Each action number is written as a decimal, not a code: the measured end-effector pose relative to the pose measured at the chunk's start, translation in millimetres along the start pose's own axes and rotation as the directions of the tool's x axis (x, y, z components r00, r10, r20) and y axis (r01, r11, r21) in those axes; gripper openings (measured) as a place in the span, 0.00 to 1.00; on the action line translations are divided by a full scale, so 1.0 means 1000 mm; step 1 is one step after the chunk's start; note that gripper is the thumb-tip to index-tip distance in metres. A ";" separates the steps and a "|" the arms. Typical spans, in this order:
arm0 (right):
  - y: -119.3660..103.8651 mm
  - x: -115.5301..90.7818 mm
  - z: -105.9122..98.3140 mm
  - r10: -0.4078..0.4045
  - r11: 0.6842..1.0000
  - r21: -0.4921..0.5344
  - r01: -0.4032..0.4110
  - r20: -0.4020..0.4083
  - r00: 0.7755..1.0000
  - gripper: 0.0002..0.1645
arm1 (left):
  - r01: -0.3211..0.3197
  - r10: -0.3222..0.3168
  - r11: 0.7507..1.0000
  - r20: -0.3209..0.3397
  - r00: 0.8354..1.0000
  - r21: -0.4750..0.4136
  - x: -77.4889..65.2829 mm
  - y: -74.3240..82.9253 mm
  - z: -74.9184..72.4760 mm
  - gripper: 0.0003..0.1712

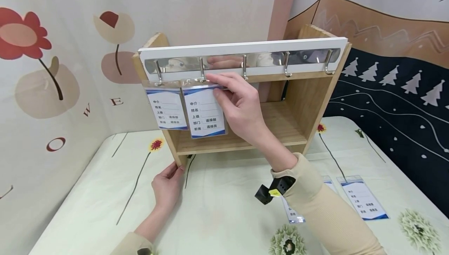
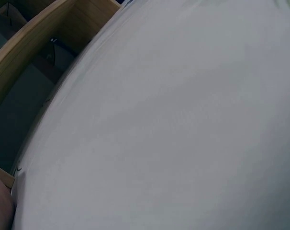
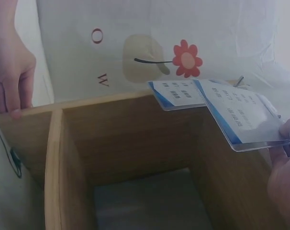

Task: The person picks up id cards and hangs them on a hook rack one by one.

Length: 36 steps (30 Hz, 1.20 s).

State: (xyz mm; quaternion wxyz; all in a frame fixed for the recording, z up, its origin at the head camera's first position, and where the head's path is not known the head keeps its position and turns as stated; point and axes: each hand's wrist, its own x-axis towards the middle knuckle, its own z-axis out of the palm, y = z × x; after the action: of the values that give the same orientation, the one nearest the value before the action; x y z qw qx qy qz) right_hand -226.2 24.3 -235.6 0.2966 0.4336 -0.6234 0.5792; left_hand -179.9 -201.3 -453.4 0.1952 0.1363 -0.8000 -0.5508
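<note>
My right hand pinches the upper right edge of a clear-sleeved name badge with white card and blue trim. The badge's top lies at the second hook from the left on a metal hook strip. Left of it, a similar badge hangs from the first hook, its edge close beside the held one. The strip runs across the top front of a wooden shelf. My left hand grips the shelf's lower left corner, and its fingers show on the side panel's edge in the right wrist view.
A badge lies on the flowered tablecloth at the right. More badges lie partly hidden beneath my right forearm. Three hooks to the right carry no badge. A printed curtain hangs behind the shelf.
</note>
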 end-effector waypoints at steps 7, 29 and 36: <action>-0.004 0.001 0.000 0.053 0.999 -0.003 -0.053 -0.006 0.999 0.19 | 0.010 -0.010 1.000 0.010 1.000 0.023 0.000 0.002 0.000 0.21; 0.006 -0.001 0.004 -0.010 0.959 -0.285 0.004 -0.019 1.000 0.19 | 0.002 -0.002 1.000 0.007 1.000 0.004 0.000 0.000 0.000 0.21; 0.011 -0.006 0.005 -0.041 0.962 -0.270 0.031 -0.028 0.999 0.21 | -0.004 0.004 1.000 0.005 1.000 0.006 -0.001 0.002 -0.001 0.20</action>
State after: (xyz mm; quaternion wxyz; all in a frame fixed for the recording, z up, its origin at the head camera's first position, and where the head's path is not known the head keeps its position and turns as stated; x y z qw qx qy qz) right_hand -232.3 19.6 -246.5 0.3737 0.3907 -0.6834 0.4906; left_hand -178.5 -201.3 -451.5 0.1939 0.1338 -0.8024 -0.5483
